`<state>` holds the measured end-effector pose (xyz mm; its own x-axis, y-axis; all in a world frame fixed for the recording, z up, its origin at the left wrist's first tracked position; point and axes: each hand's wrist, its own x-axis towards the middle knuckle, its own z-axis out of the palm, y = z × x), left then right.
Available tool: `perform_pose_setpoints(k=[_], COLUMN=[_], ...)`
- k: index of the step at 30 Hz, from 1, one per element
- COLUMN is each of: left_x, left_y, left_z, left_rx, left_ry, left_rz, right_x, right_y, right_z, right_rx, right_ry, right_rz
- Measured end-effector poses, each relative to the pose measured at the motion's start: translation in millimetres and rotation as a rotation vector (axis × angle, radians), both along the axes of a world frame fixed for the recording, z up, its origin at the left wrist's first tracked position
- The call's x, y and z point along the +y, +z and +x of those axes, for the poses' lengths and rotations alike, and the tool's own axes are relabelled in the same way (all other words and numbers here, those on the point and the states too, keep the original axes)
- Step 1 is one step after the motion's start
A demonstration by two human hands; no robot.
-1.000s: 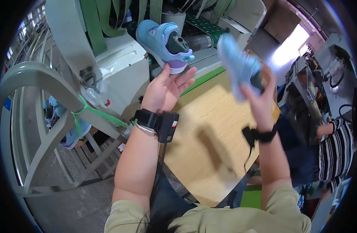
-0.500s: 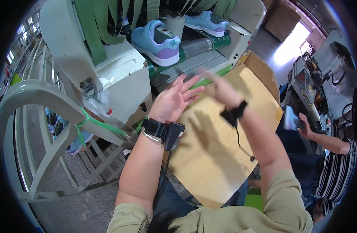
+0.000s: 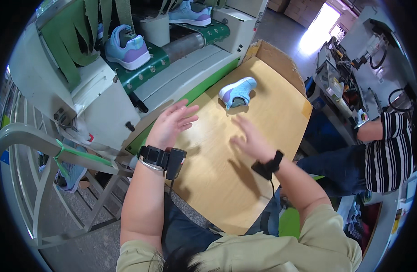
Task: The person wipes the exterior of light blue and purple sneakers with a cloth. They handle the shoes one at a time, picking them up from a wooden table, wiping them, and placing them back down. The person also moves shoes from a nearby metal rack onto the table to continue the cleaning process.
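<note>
A light blue sneaker (image 3: 238, 92) with purple at its heel and a white sole lies on its side on the wooden board (image 3: 208, 195), toward the far end. My right hand (image 3: 251, 139) hovers just on the near side of it, fingers spread and slightly blurred, holding nothing. Over the board's left edge is my left hand (image 3: 169, 125), its fingers stretched out and empty. Another sneaker (image 3: 126, 49) of the same colours stands on the green conveyor belt (image 3: 145, 68) at the mouth of the machine. A further sneaker (image 3: 190, 14) sits farther right on the belt.
Green strips (image 3: 74, 41) hang over the machine opening. A grey metal rack (image 3: 49, 138) with shoes stands at left. A cardboard piece (image 3: 281, 63) edges the board's far right. At right, a person in a striped shirt (image 3: 390, 149) works by a cluttered bench (image 3: 328, 77).
A sneaker now lies on the board where none showed before. My hands have drawn apart and toward me. The view has shifted right, and the co-worker's hand is out of sight.
</note>
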<state>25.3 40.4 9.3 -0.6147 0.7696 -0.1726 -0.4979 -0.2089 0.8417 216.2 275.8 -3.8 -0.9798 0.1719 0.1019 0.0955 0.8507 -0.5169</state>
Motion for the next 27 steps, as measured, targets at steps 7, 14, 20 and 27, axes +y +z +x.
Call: perform_pose_setpoints(k=[7,14,20,27], left_x=[8,-10,5,7], left_y=[7,-4,-21,-43], left_z=[-2,-6,0,2], left_rx=[0.09,0.125,0.107,0.381], left_ry=[-0.052,-0.009,-0.032,0.183], left_rz=[-0.018,-0.034,-0.037,-0.152], right_x=[108,76,-2,-114], right_y=[-32,-73,-17,18], right_z=[-131,-108,-22,-15], right_rx=[0.173,0.204,0.062,0.107], right_ry=[-0.467,-0.214,-0.066,0.117], right_rz=[0.183,-0.027,-0.094,0.112])
